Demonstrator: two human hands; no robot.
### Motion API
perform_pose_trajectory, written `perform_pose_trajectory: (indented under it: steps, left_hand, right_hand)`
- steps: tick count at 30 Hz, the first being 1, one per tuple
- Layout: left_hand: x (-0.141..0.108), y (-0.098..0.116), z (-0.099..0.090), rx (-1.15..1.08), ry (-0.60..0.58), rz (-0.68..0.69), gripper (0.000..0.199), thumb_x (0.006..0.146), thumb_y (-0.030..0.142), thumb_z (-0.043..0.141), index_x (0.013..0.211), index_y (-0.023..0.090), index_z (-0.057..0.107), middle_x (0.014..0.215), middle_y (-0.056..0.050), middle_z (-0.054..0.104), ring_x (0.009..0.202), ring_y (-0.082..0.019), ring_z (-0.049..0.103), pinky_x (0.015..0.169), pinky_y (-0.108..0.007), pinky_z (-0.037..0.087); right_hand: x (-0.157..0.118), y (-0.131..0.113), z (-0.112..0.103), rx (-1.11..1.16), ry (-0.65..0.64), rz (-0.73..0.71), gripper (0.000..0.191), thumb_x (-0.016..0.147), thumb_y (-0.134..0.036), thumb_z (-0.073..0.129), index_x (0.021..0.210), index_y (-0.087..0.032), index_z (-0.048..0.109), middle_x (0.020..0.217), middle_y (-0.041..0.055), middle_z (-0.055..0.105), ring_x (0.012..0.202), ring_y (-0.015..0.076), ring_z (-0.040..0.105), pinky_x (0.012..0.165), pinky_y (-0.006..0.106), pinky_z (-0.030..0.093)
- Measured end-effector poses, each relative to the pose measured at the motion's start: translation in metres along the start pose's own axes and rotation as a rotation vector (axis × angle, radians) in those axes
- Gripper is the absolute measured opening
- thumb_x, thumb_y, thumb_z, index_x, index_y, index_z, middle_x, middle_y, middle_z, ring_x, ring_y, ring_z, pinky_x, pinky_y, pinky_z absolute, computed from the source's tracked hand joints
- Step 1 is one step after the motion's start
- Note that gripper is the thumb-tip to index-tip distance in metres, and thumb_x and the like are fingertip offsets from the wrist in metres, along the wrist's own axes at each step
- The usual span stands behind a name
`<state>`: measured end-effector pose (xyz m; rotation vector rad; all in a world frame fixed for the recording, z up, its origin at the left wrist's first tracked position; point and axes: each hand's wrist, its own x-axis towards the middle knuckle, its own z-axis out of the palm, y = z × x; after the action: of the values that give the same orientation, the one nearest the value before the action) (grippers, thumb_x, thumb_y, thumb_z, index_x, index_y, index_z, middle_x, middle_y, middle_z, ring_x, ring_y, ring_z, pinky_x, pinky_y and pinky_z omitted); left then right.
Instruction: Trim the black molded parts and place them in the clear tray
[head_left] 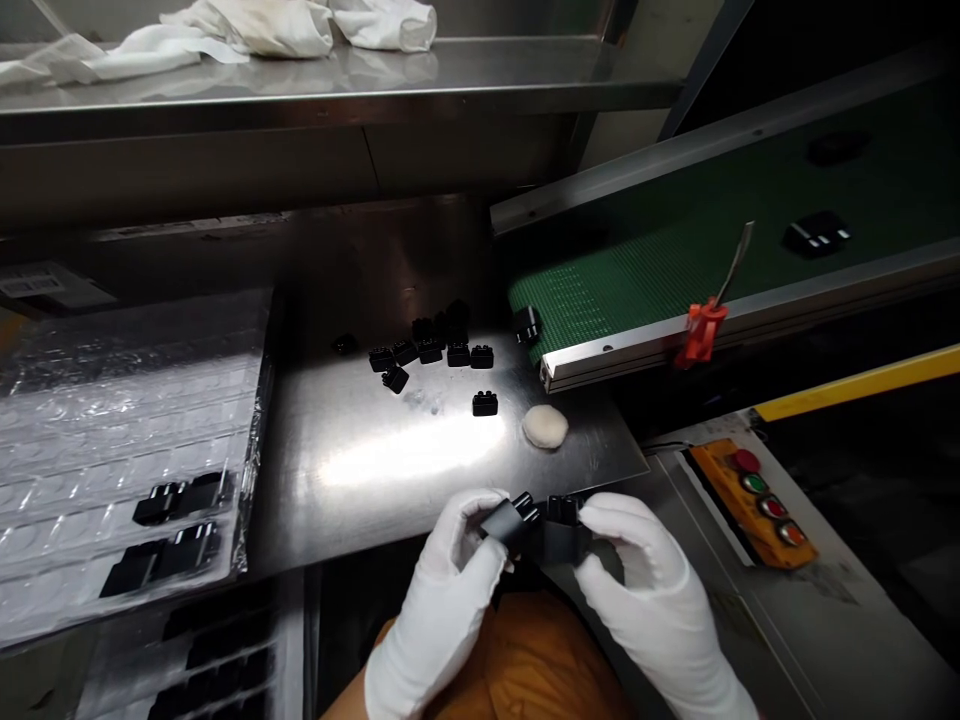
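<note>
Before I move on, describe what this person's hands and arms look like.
The left hand and right hand wear matching plain white gloves that reach past the wrists, with no visible markings. An orange-brown garment shows between them; sleeves can't be made out.

Tilted black pronged block (504,521), upright black pronged block (562,542), close together

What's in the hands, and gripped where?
Left white-gloved hand: small black pronged block, held by the body, away from its prongs. Right white-gloved hand: second black pronged block, held at its right side.
</note>
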<state>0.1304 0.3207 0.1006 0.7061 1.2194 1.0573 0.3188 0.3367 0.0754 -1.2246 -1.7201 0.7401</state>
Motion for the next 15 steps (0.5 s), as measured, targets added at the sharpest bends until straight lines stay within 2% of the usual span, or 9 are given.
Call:
perform_pose_trajectory:
  steps: [2,4,6,10,13,15]
  left_hand:
    - [0.001,-0.003,-0.001,0.084,-0.015,0.053,0.028,0.089,0.018,0.053,0.115,0.027,0.056,0.113,0.000,0.060,0.095,-0.016,0.057,0.084,-0.028,0.048]
    - [0.002,-0.004,-0.002,0.181,-0.009,0.127,0.028,0.090,0.019,0.052,0.116,0.028,0.057,0.119,-0.002,0.059,0.108,-0.019,0.055,0.095,-0.031,0.044]
    - [0.003,-0.004,-0.002,0.260,-0.011,0.188,0.028,0.091,0.019,0.054,0.117,0.028,0.058,0.119,-0.002,0.059,0.113,-0.020,0.054,0.102,-0.032,0.041]
    - [0.004,-0.002,-0.004,0.318,-0.032,0.229,0.025,0.092,0.022,0.054,0.116,0.029,0.059,0.118,-0.002,0.059,0.112,-0.019,0.055,0.103,-0.031,0.041]
    - [0.004,-0.004,-0.006,0.280,-0.050,0.248,0.027,0.090,0.017,0.056,0.113,0.030,0.060,0.116,-0.001,0.057,0.113,-0.019,0.053,0.103,-0.031,0.041]
    - [0.004,-0.006,-0.007,0.249,-0.037,0.257,0.026,0.089,0.015,0.057,0.110,0.030,0.060,0.114,-0.001,0.056,0.112,-0.018,0.053,0.103,-0.030,0.041]
  right_hand:
    - [-0.002,0.001,0.005,0.049,0.003,0.072,0.034,0.082,-0.005,0.059,0.109,-0.026,0.056,0.109,0.0040,0.059,0.101,0.0136,0.062,0.089,0.026,0.055]
    - [-0.003,0.001,0.009,0.082,0.005,0.098,0.033,0.082,-0.006,0.060,0.108,-0.026,0.057,0.108,0.0039,0.059,0.100,0.0133,0.062,0.087,0.025,0.056]
    - [-0.003,0.000,0.013,0.120,0.008,0.103,0.032,0.082,-0.007,0.062,0.106,-0.026,0.057,0.108,0.0039,0.060,0.100,0.0130,0.063,0.086,0.023,0.057]
    - [-0.001,-0.001,0.019,0.284,0.030,0.165,0.032,0.081,-0.009,0.066,0.105,-0.028,0.059,0.108,0.0025,0.061,0.096,0.0116,0.065,0.080,0.019,0.058]
    - [0.001,-0.004,0.024,0.394,0.044,0.244,0.033,0.078,-0.008,0.070,0.103,-0.029,0.061,0.107,0.0007,0.063,0.092,0.0111,0.067,0.077,0.018,0.059]
    - [0.004,-0.005,0.027,0.430,0.048,0.247,0.033,0.076,-0.007,0.070,0.101,-0.028,0.062,0.105,0.0000,0.065,0.090,0.0108,0.068,0.077,0.019,0.059]
